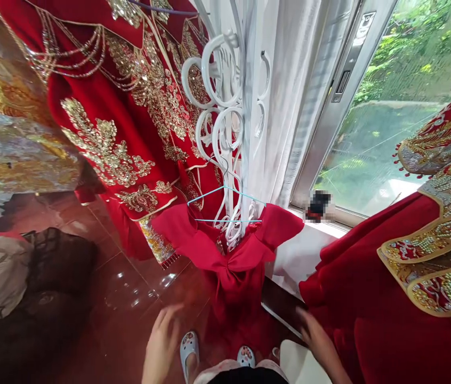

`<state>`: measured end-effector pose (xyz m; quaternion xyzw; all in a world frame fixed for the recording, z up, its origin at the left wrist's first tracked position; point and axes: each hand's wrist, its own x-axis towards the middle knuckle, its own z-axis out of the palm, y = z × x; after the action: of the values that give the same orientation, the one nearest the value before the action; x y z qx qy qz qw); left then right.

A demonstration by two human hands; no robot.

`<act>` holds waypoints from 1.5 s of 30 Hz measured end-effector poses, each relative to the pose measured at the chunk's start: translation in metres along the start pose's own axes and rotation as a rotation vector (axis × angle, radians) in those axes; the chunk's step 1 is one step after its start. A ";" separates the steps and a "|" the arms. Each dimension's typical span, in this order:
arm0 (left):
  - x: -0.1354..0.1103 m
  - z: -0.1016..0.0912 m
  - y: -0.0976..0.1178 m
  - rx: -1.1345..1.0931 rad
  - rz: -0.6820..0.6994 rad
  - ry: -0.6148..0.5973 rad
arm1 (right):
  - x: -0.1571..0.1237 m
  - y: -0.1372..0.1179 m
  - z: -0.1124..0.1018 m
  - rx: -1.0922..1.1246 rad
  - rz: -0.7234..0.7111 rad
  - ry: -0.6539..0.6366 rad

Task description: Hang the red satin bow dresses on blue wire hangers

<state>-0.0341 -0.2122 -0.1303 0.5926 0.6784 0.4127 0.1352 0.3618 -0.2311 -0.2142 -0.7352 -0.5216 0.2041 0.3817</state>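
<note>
Hovering either side of the dress [229, 269], the left hand [163, 338] and right hand [313, 333] look empty to me, fingers loosely out. Both are a bit blurry, and I can't tell if the right one touches the dark panel [281, 301] behind it. The dress hangs between and just beyond them on a skinny pale blue hanger [225, 202], its hook seemingly caught in the white scrolled ironwork [221, 106]. Makes sense imo: the hanger props up the wide shoulders so the neckline sits spread and the skirt drops freely. Plain matte fabric, smooth, with a pinched bow-like twist at the chest. Everything around it is way fancier: gown [129, 122] on the left with sparkly gold appliqué and draped bead strings, heavy beaded panels [437, 272] on the right with scalloped gold edges, plus shiny red tiles [133, 288] underfoot.
</note>
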 end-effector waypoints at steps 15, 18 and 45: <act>0.226 0.001 0.113 0.187 0.170 0.211 | 0.178 -0.257 -0.008 -0.291 -0.301 0.330; 0.223 0.001 0.112 0.235 0.159 0.188 | 0.179 -0.257 -0.006 -0.337 -0.301 0.341; 0.248 -0.039 0.091 -0.028 -0.011 0.320 | 0.210 -0.257 -0.056 -0.368 -0.243 0.219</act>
<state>-0.0624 -0.0047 0.0352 0.5135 0.6887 0.5106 0.0357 0.3223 -0.0147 0.0403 -0.7420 -0.5901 -0.0226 0.3172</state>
